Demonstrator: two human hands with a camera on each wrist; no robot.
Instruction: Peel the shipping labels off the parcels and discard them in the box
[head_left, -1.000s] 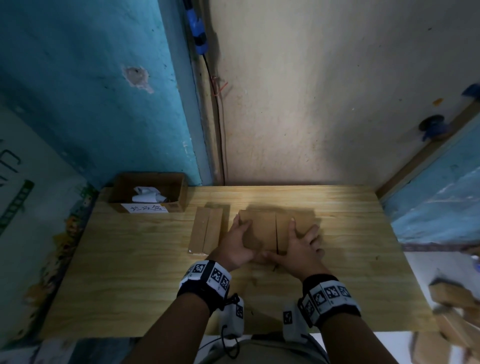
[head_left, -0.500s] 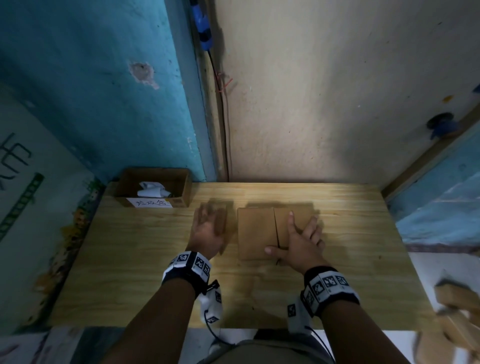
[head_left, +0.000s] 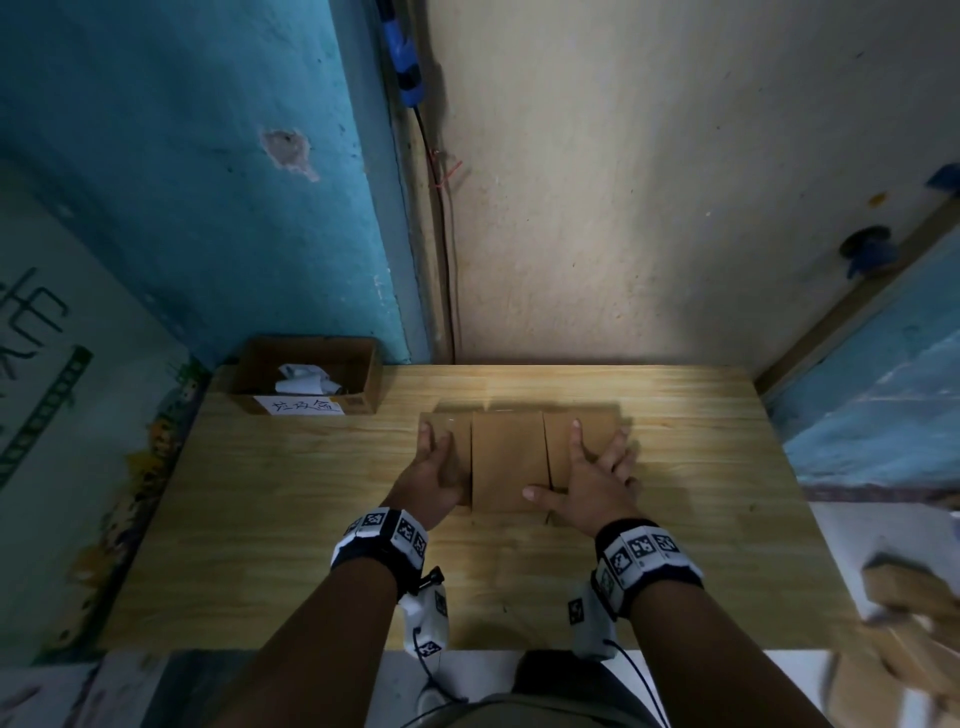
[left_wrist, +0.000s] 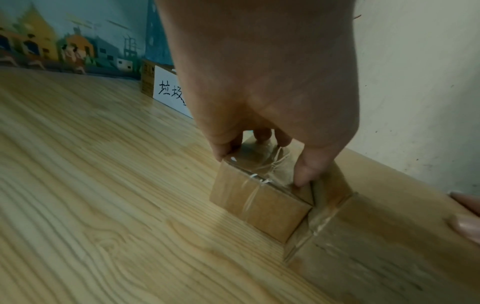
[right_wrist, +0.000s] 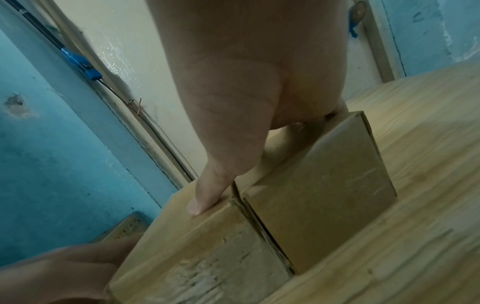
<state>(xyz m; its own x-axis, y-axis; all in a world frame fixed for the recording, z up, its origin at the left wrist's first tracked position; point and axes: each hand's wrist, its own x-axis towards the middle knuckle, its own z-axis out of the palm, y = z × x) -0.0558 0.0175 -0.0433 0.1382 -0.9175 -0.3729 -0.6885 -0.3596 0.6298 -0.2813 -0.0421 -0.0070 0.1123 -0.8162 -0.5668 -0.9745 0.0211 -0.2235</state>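
Three brown cardboard parcels sit side by side mid-table. My left hand (head_left: 435, 463) holds the narrow left parcel (left_wrist: 259, 203), thumb at its right edge and fingers over its left edge. The right hand (head_left: 592, 467) lies flat with fingers spread on the right parcel (head_left: 597, 434); its thumb rests on the middle parcel (head_left: 506, 457). The tops show no white label; the middle parcel (right_wrist: 202, 257) carries torn paper residue. The open discard box (head_left: 363, 387) at the back left holds crumpled white labels (head_left: 304, 379).
The wooden table (head_left: 311, 519) backs onto a wall, with a cable running down the corner. More cardboard parcels (head_left: 904, 597) are piled off the table at the lower right. A white handwritten note (head_left: 301, 406) is stuck on the box front.
My left hand left the middle parcel, reached the narrow parcel on the left and brought it right against the middle one. The right hand stayed on the right parcel.
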